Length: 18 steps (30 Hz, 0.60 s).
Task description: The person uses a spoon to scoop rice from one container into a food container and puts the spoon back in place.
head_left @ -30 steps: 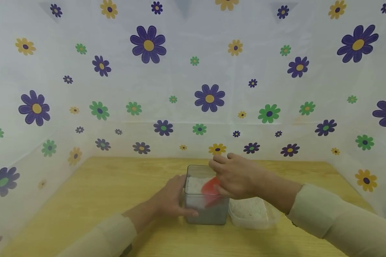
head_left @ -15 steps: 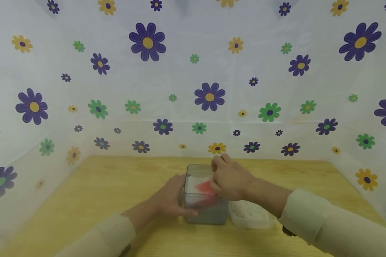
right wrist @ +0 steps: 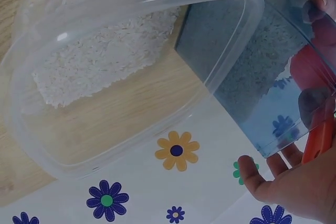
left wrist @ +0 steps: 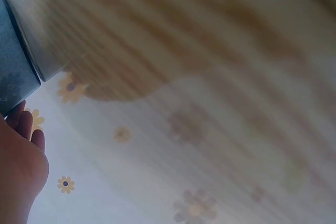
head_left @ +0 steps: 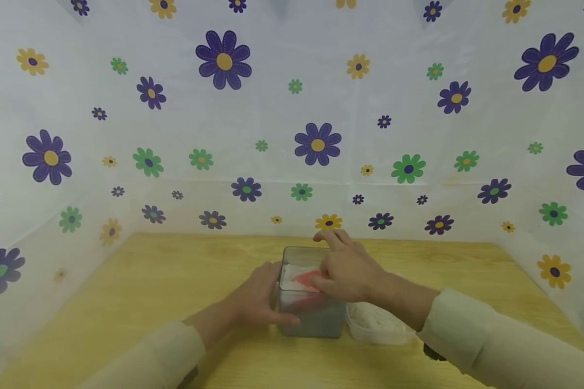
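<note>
While the left hand (head_left: 260, 303) holds the tall box (head_left: 316, 324) from its eight o'clock side, thumb across the near wall, a clear tub (head_left: 382, 337), part-filled with rice, stands just beside, at four o'clock. Red scoop (head_left: 305, 279): inside the box's rim, contact with the contents unclear; blade toward nine o'clock from the right hand (head_left: 350, 271), the nearer one; long axis roughly three to nine. Right hand: pinching the scoop. Behind: flowered cloth (head_left: 272, 108), twelve o'clock.
</note>
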Tool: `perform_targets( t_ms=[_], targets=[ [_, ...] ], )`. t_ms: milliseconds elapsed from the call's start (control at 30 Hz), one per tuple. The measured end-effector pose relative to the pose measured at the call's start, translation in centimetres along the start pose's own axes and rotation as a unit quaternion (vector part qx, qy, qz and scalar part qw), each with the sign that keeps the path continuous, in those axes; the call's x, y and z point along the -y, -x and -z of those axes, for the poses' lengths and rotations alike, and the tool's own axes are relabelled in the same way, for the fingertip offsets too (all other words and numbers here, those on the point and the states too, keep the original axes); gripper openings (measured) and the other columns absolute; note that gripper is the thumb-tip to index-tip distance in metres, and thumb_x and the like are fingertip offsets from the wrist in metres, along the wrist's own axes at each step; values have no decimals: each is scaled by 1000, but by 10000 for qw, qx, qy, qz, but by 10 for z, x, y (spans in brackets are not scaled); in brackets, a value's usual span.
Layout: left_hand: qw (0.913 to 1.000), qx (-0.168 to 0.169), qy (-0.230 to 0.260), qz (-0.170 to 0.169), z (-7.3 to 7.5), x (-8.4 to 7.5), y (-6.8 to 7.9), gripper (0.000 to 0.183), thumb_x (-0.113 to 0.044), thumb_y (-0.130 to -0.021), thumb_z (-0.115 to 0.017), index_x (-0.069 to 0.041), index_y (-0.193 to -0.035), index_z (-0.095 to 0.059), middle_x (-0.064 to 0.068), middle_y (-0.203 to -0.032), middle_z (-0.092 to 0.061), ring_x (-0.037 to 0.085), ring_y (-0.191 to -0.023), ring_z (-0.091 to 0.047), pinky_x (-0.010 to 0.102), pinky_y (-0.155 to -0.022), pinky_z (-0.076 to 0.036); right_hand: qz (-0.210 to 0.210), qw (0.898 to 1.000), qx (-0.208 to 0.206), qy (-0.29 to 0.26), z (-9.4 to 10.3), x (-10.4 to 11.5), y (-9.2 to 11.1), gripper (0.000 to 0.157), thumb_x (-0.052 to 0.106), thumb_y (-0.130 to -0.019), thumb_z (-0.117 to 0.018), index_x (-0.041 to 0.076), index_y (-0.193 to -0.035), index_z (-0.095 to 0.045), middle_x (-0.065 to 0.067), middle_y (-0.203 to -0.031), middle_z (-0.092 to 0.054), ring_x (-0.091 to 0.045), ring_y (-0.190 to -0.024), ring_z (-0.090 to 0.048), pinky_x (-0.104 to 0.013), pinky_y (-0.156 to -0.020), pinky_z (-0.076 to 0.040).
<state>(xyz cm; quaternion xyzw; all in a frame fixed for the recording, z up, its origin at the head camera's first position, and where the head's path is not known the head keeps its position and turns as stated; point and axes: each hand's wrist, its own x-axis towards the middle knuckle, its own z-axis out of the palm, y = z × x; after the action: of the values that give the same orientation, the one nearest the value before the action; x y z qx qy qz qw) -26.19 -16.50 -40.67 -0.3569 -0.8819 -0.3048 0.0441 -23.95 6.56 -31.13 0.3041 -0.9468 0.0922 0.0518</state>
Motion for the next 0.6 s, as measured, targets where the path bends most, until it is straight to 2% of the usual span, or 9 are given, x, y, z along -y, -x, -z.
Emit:
perform_targets(
  t_ms=[133,233,400,600],
  targets=[
    [9999,-57,-66,-65,2,-1,-1,88,-68,-63,-71,-26,-133,-38,-18,-119,-49,5,-106,-46,35,-95,-41,-63,9996,20,270,0,0,-2,42,41,-85,-51,27,-46,-53,1,-134,-43,-20,-124,-34,-47,-94,-41],
    [9999,-15,-142,64,3,-2,0,92,-70,-62,-70,-27,-136,-37,-21,-119,-47,5,-104,-43,35,-92,-39,-29,9991,4,415,0,-1,-2,40,38,-84,-51,27,-45,-52,1,-131,-46,-20,-121,-35,-44,-88,-43],
    [9996,79,-146,237,4,-3,1,93,-71,-60,-70,-29,-137,-36,-21,-120,-46,6,-101,-39,35,-89,-36,-35,9996,40,277,0,-2,-2,38,34,-84,-50,26,-46,-52,-2,-128,-48,-21,-119,-36,-43,-86,-43],
    [9999,57,-123,96,3,-3,-1,89,-69,-62,-70,-29,-134,-38,-21,-117,-48,6,-98,-41,33,-87,-37,-97,9999,27,49,2,-5,-1,35,34,-82,-53,25,-48,-52,-4,-130,-48,-23,-120,-36,-41,-85,-43]
  ],
)
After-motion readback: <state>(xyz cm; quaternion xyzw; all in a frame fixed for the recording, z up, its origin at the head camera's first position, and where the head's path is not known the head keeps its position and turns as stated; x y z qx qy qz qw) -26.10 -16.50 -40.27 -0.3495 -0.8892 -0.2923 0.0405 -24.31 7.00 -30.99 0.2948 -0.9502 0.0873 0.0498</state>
